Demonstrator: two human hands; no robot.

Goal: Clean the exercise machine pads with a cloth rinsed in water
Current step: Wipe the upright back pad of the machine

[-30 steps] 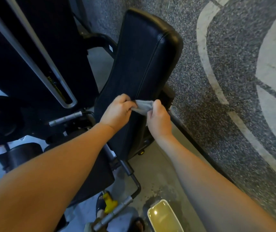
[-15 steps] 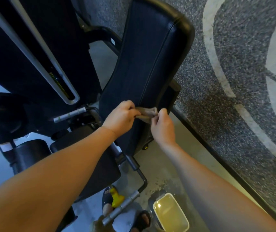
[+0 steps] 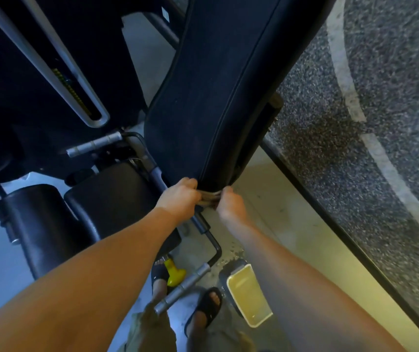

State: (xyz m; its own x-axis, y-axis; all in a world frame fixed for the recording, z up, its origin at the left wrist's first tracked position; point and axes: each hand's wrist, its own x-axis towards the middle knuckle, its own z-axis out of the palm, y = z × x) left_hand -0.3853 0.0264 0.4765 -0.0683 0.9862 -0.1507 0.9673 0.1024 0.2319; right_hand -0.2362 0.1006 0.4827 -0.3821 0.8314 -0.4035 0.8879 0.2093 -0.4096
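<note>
Now you are in the wiping step, at the very bottom of the tall black back pad. The cloth is bunched into a short band and stretched between your two hands, lying against the pad's lower edge where the seam runs down. Your left hand has its fingers curled round one end of it, knuckles up against the pad. Your right hand has its fingers curled in on the other end, pinching it, though the fingertips themselves are hidden behind the hand. Neither hand is spread flat.

Judging by where the cloth sits, the stroke on this pad has nowhere lower to go. The seat pad lies just below and to your left, and it looks like the next surface. The move ahead probably calls for releasing one hand and refolding the cloth to a fresh face, or first bending to the cream basin of water on the floor by your sandalled feet for a rinse. Mind the metal frame bar right under your wrists, and the wet patch beside the basin
</note>
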